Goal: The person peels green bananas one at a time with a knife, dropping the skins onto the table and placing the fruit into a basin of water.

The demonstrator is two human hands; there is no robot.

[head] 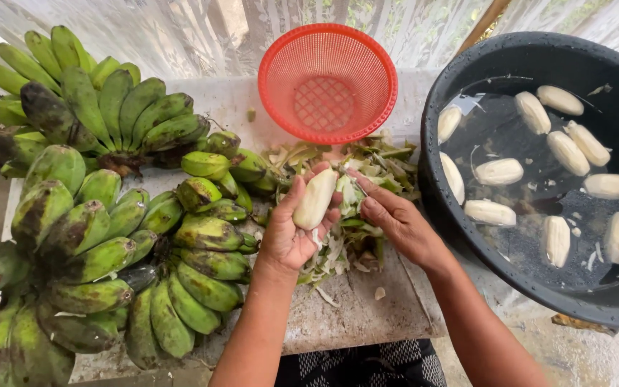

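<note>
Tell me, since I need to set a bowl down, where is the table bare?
One bare strip of the table lies at the near edge, between the green banana bunches and the black basin, below the peel pile. The far edge around the red basket is narrow. The left side is crowded with bananas.

The banana in the left hand is creamy white; the bunches are green with dark blotches, the basket orange-red with a lattice, the tub black, the peels pale green
</note>
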